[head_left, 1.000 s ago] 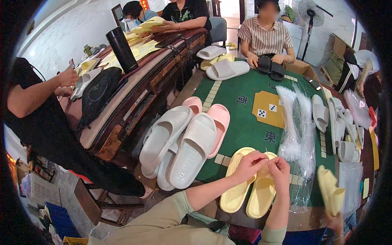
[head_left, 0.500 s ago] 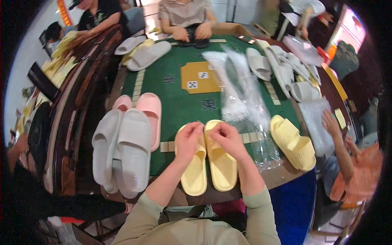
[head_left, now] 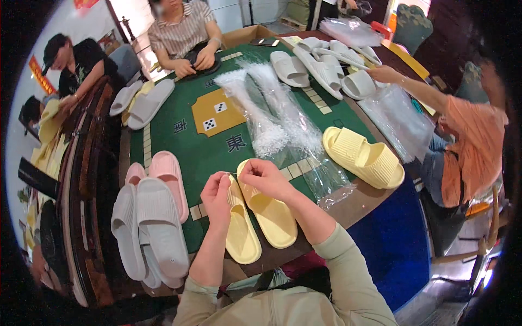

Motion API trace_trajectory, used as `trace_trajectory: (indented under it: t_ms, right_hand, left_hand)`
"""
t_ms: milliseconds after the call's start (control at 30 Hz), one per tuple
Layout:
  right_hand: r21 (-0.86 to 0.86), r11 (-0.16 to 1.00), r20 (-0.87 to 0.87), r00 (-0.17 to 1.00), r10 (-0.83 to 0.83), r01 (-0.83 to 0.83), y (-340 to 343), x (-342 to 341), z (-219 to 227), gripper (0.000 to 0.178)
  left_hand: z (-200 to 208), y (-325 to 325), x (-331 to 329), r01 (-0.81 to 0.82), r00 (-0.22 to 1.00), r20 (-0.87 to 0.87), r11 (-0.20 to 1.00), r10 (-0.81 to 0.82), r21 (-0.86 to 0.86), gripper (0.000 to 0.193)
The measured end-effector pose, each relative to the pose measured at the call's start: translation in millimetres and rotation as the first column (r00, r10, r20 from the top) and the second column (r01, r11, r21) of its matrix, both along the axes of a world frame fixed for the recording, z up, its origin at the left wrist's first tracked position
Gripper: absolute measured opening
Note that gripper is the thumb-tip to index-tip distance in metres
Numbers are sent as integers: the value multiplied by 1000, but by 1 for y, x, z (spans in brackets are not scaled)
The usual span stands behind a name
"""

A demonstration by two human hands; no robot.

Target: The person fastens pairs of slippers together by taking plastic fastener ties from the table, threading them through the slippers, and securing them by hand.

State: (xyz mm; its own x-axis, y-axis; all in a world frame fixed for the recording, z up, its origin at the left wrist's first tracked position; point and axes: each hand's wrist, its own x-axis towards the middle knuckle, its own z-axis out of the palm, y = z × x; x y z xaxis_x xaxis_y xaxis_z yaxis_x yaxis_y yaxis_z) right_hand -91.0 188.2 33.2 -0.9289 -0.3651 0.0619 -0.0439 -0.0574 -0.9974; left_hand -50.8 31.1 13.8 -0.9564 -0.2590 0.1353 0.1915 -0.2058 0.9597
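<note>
A pair of yellow slippers lies in front of me, the left slipper (head_left: 243,239) and the right slipper (head_left: 276,220) side by side with toes pointing away. My left hand (head_left: 217,196) is closed in a pinch beside the left slipper's upper. Over the right slipper's upper my right hand (head_left: 266,178) is also pinched, its fingers partly hiding it. A thin pale strand (head_left: 232,173) runs between the fingertips of both hands; its exact kind is too small to make out. Just beyond lie clear plastic bags (head_left: 272,136) of fine white strands.
Grey slippers (head_left: 157,209) and pink slippers (head_left: 169,179) stand on the left. A ribbed yellow pair (head_left: 361,157) is at right. More grey slippers (head_left: 326,60) lie at the far right, near clear plastic bags (head_left: 399,117). A person in orange (head_left: 467,146) reaches in from the right.
My view has swung to the right, so the table appears shifted left. My hands have drawn slightly apart, with the thin strand now visible between them. The person in orange has reached toward the grey slippers.
</note>
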Motion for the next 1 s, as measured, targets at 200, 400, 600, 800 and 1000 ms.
trace_trajectory:
  t_ms: [200, 400, 600, 800, 1000]
  right_hand:
    - [-97, 993, 96, 993, -62, 71, -1, -3, -13, 15]
    - [-204, 973, 94, 991, -94, 111, -6, -4, -22, 15]
    - [-290, 957, 221, 974, 43, 23, -4, -2, -14, 12]
    - [-260, 964, 145, 984, 104, -64, 8, 7, -1, 11]
    - [-237, 968, -174, 976, -128, 85, 11, 42, -18, 7]
  left_hand:
    - [25, 6, 26, -427, 875, -475, 611, 94, -667, 35]
    - [20, 3, 101, -36, 998, -9, 466, 61, -884, 62]
    - [17, 18, 87, -82, 996, -85, 228, -6, -970, 87]
    - [11, 35, 58, -39, 982, -31, 37, 188, -999, 64]
    - [6, 30, 63, -57, 991, -30, 202, 131, -978, 56]
